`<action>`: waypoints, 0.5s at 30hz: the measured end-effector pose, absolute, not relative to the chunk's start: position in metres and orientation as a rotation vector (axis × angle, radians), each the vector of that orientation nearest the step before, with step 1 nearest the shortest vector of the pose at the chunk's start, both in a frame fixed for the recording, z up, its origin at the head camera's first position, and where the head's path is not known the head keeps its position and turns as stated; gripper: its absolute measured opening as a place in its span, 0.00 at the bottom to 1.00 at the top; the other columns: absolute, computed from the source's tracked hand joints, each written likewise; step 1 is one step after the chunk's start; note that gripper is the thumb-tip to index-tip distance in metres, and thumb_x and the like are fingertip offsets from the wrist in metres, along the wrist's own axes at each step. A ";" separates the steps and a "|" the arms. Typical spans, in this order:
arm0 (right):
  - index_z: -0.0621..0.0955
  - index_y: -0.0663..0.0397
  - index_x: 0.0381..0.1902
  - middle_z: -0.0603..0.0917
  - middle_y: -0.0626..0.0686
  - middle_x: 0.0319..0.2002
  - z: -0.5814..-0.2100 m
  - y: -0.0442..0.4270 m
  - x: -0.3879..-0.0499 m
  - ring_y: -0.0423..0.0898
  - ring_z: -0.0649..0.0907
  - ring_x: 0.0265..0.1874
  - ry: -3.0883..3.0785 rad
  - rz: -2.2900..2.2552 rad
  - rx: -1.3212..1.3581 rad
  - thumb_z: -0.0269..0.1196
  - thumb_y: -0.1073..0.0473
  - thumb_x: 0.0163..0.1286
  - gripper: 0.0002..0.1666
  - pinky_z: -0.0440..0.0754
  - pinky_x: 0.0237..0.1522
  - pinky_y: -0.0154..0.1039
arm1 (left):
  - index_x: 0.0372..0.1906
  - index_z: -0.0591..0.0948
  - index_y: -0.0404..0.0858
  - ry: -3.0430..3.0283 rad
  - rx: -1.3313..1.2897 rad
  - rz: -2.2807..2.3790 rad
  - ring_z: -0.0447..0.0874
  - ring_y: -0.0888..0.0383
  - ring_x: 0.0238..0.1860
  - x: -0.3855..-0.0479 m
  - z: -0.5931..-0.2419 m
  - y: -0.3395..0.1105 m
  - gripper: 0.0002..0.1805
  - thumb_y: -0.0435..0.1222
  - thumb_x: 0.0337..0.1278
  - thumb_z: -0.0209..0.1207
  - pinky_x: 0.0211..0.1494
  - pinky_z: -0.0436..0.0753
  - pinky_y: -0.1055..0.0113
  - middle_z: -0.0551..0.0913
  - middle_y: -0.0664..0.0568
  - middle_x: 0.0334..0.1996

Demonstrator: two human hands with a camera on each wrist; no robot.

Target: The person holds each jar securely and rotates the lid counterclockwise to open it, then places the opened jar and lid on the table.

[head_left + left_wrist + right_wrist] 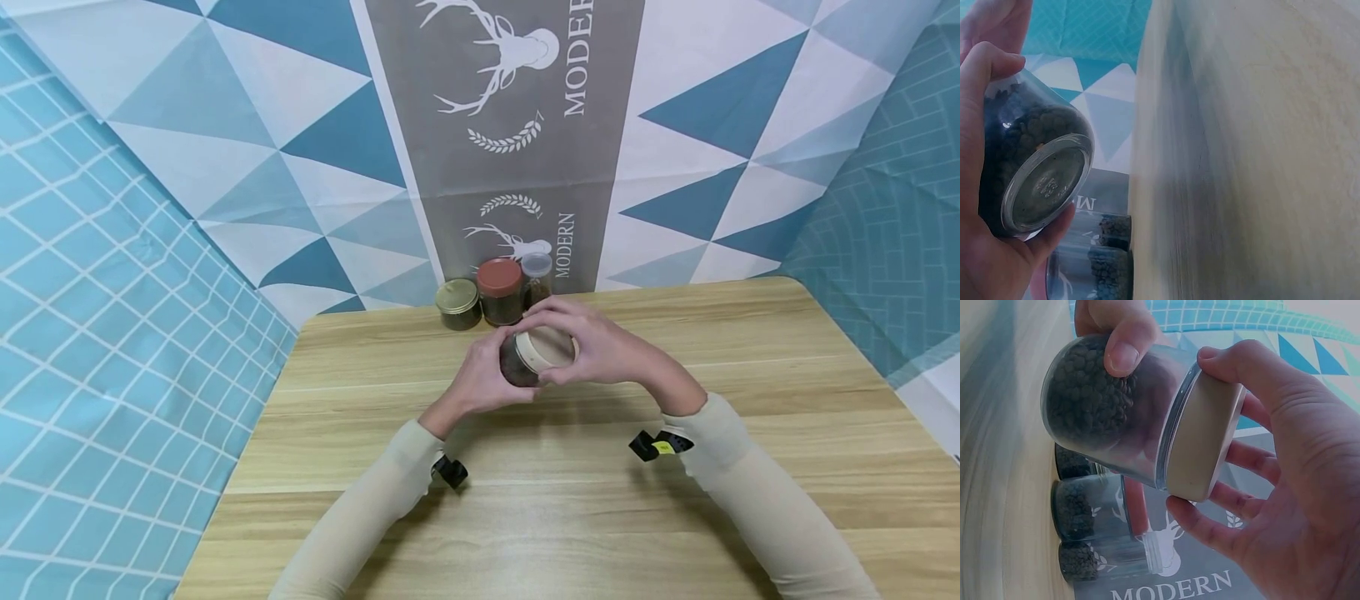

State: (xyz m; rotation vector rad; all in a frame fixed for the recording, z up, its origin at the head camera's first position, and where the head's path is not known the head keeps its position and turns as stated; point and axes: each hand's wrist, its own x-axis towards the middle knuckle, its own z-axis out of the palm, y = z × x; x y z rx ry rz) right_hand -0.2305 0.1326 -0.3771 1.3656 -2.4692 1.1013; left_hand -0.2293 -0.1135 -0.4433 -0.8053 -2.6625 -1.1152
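Note:
A clear glass jar (1094, 394) partly filled with dark bean-like pieces is held tilted above the table between both hands. My left hand (489, 373) grips the glass body, its thumb lying along the side in the right wrist view. The fingers and thumb of my right hand (603, 343) curl round the beige lid (1204, 434), which sits on the jar's mouth. In the left wrist view the jar's round glass base (1047, 184) faces the camera.
Behind the hands, against the patterned backdrop, stand a low jar with a gold lid (457, 300), a jar with a red lid (499, 287) and a slim jar with a pale translucent lid (537, 275). The wooden table (540, 517) extends toward the person.

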 end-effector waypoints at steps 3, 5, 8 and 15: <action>0.86 0.50 0.71 0.86 0.54 0.68 -0.376 0.133 -0.230 0.54 0.83 0.70 -2.471 1.100 1.381 0.84 0.60 0.61 0.39 0.83 0.74 0.61 | 0.72 0.80 0.33 -2.663 -0.806 -1.127 0.91 0.46 0.55 -0.230 -0.444 -0.114 0.50 0.47 0.39 0.83 0.61 0.88 0.53 0.91 0.40 0.58; 0.85 0.51 0.71 0.85 0.55 0.68 -0.376 0.132 -0.231 0.55 0.83 0.70 -2.470 1.099 1.388 0.84 0.59 0.62 0.39 0.83 0.75 0.62 | 0.72 0.80 0.33 -2.665 -0.804 -1.133 0.91 0.46 0.55 -0.231 -0.445 -0.114 0.50 0.47 0.38 0.83 0.60 0.88 0.53 0.91 0.41 0.57; 0.85 0.51 0.72 0.85 0.56 0.69 -0.377 0.132 -0.231 0.56 0.82 0.71 -2.479 1.109 1.384 0.84 0.59 0.62 0.40 0.82 0.75 0.63 | 0.71 0.80 0.34 -2.664 -0.801 -1.148 0.91 0.46 0.54 -0.232 -0.446 -0.114 0.49 0.47 0.38 0.83 0.60 0.88 0.54 0.91 0.41 0.56; 0.81 0.50 0.77 0.78 0.61 0.76 -0.378 0.133 -0.231 0.62 0.78 0.77 -2.520 1.187 1.331 0.87 0.55 0.60 0.48 0.79 0.77 0.70 | 0.74 0.78 0.32 -2.666 -0.784 -1.197 0.90 0.46 0.57 -0.233 -0.443 -0.115 0.51 0.46 0.40 0.83 0.62 0.88 0.52 0.90 0.40 0.59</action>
